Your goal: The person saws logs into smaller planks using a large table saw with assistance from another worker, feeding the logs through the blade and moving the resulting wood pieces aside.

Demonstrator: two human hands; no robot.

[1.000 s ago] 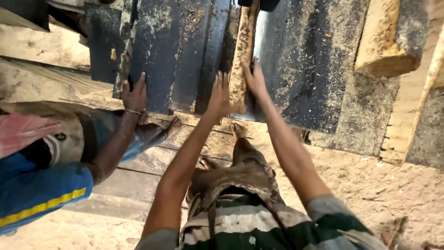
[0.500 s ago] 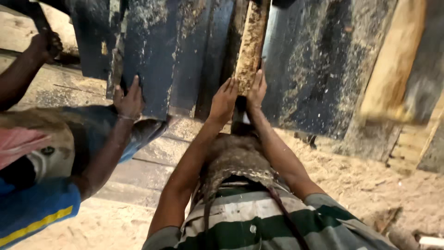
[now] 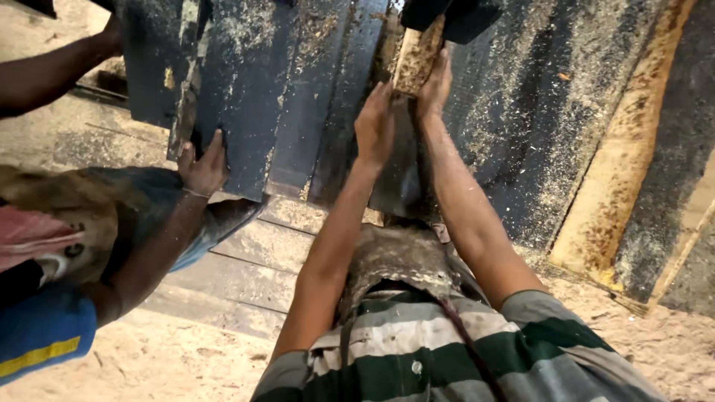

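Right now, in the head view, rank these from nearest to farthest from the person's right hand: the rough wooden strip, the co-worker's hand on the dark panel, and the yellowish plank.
1. Rough wooden strip: touching the right hand, just left of its fingertips.
2. Co-worker's hand: well to the left, on the dark panel.
3. Yellowish plank: off to the right, roughly as far as the co-worker's hand; too close to call.
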